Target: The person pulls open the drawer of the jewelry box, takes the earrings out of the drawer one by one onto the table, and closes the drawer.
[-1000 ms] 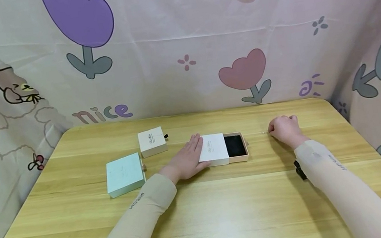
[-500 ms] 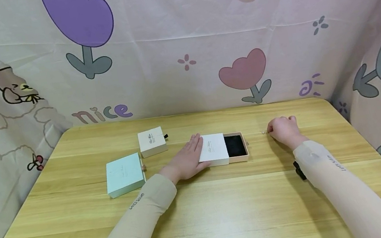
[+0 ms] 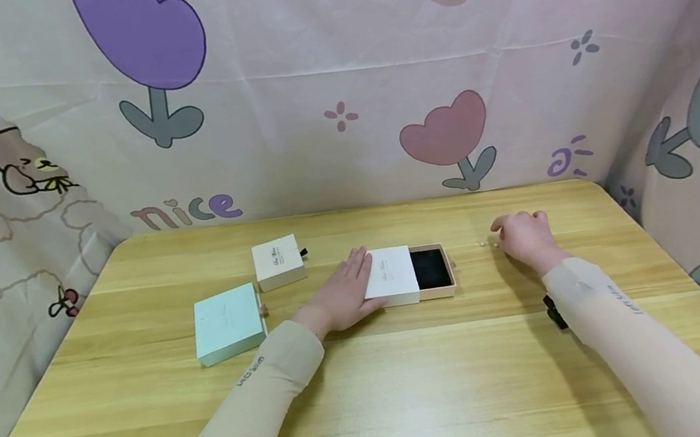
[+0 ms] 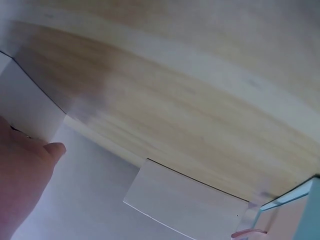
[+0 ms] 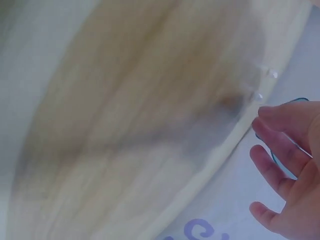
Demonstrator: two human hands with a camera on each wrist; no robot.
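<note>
Though tiny, two shiny bits [image 3: 482,244] beside empty, relaxed right fingers [image 5: 272,169], left fingers [image 3: 351,267] flat on white box [image 3: 395,274].

The left grip [image 3: 343,294] is placed in contact with the left end of a sleeve [image 3: 395,275] on the surface [image 3: 379,405]. A drawer [image 3: 433,269] is seated partly inside, extended to the right, away from that grip. To the grip's left, a near box [image 3: 227,322] is positioned; behind and left of the grip, a far box [image 3: 278,262] is noted. Two small pieces [image 3: 482,244] are located between drawer and right grip [image 3: 525,240], one just beside the latter. A curtain [image 3: 288,45] is hung behind both grips.
</note>
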